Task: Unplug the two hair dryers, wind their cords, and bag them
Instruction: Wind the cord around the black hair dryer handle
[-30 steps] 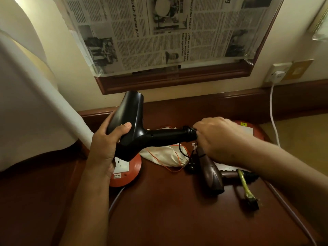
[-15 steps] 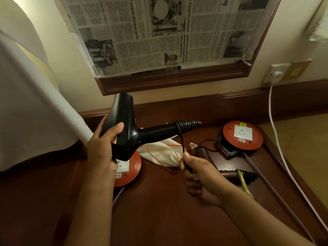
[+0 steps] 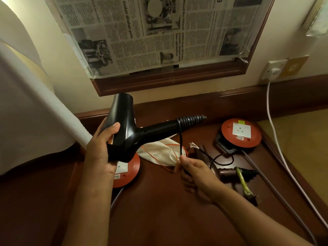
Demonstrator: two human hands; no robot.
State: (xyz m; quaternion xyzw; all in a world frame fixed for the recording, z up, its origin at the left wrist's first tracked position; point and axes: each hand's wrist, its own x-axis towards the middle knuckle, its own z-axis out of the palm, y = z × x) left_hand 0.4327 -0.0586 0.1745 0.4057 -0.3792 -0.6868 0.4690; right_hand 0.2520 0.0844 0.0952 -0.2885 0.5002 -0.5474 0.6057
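Midway, my left hand gripped the black hair dryer above the bench while my right hand pinched its cord.

Its handle pointed right, the cord dropping from the ribbed collar to my curled fingers. Beneath lay a cream drawstring bag; the brown hair dryer rested just beyond my right hand, between two orange socket reels.

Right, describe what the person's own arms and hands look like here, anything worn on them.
Both forearms are bare up to the frame edge, with no sleeves showing. The left hand and right hand wear no gloves, and no rings, watch or bracelets are visible on the sides shown.
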